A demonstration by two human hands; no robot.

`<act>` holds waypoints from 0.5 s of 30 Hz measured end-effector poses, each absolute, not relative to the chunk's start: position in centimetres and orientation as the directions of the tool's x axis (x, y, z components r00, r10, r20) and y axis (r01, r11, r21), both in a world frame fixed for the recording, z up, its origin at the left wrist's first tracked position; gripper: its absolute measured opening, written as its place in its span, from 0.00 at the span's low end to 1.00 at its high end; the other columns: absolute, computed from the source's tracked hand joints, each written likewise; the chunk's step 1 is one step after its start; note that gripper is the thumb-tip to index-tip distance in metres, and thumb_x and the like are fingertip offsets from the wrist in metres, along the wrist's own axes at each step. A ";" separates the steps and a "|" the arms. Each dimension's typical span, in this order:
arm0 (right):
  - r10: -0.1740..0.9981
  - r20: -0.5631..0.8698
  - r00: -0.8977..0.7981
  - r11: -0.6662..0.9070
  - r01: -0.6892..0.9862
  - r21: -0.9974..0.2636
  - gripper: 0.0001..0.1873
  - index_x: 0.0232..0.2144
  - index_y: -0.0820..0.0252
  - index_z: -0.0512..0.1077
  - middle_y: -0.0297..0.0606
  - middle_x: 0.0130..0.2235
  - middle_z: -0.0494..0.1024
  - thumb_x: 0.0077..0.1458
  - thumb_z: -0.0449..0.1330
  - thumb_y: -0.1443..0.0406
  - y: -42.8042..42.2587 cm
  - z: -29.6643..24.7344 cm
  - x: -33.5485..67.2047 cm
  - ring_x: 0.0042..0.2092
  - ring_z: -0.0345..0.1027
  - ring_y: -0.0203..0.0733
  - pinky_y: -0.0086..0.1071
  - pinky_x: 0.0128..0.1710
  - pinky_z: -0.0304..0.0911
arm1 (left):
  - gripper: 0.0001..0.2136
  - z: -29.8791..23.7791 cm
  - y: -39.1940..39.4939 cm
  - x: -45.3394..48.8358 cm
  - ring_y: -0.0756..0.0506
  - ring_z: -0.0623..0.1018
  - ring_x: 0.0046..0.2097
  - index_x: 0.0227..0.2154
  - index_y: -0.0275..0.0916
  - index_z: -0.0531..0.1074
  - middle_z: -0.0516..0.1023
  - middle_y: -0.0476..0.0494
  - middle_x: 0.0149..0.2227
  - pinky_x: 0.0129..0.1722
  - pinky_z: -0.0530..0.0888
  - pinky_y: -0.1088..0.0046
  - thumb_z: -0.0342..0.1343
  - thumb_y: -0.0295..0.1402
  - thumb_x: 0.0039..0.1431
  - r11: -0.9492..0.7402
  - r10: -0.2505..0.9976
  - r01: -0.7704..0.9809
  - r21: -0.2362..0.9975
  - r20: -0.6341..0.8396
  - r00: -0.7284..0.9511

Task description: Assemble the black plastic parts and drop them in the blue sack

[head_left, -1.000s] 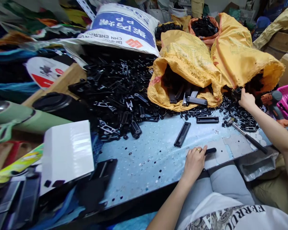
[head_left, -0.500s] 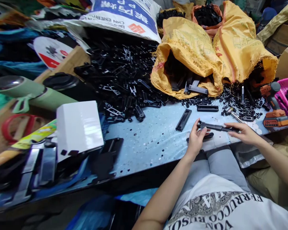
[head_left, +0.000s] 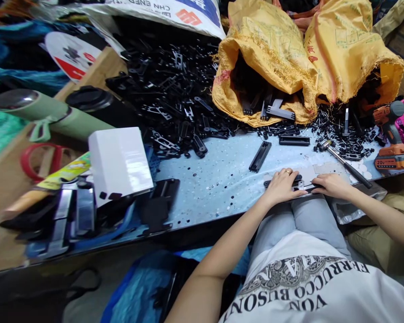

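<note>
Seated worker at a blue tabletop, hands at the near edge. The left hand lies over a black elongated part, whose ends show on either side; its fingers are bent close together, though whether they pinch the part cannot be told from here. The right hand rests just beside it, fingers together and curled toward the edge, their grip likewise unclear. Beyond the left hand, a black bar lies aslant. A hammer lies beyond the right hand, near a cordless drill. Two yellow sacks stand behind, mouths toward the worker.
</note>
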State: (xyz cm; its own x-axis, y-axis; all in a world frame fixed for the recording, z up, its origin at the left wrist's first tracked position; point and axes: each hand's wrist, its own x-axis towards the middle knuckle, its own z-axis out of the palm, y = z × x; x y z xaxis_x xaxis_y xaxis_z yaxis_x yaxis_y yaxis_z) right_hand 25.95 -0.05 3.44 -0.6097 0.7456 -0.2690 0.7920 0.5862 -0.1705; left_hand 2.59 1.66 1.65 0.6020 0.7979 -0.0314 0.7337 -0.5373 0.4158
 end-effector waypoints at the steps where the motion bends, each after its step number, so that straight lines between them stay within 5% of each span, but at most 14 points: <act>1: 0.753 -0.263 -0.603 0.584 0.797 -0.156 0.18 0.40 0.58 0.70 0.39 0.36 0.75 0.61 0.49 0.52 -0.1 3.3 25.6 0.38 0.69 0.41 0.29 0.32 0.52 | 0.32 1.6 1.7 2.8 0.36 0.69 0.49 0.48 0.38 0.66 0.70 0.36 0.47 0.49 0.66 0.58 0.55 0.57 0.48 -0.551 0.793 0.738 0.389 -0.031 0.608; 6: 0.797 -0.165 -0.581 0.583 0.812 -0.040 0.20 0.40 0.58 0.70 0.41 0.36 0.74 0.63 0.45 0.52 -0.9 3.9 24.4 0.38 0.67 0.42 0.31 0.31 0.47 | 0.33 0.9 1.4 2.5 0.38 0.73 0.45 0.47 0.37 0.64 0.73 0.38 0.42 0.43 0.68 0.64 0.57 0.58 0.44 -0.559 0.805 0.715 0.420 0.070 0.589; 15: 0.776 -0.083 -0.625 0.630 0.770 0.098 0.17 0.39 0.58 0.70 0.44 0.35 0.73 0.64 0.45 0.57 -1.3 6.6 23.2 0.37 0.63 0.43 0.35 0.32 0.44 | 0.25 -1.0 0.6 1.6 0.40 0.75 0.45 0.45 0.38 0.66 0.75 0.38 0.41 0.43 0.71 0.66 0.54 0.53 0.52 -0.560 0.827 0.695 0.450 0.263 0.497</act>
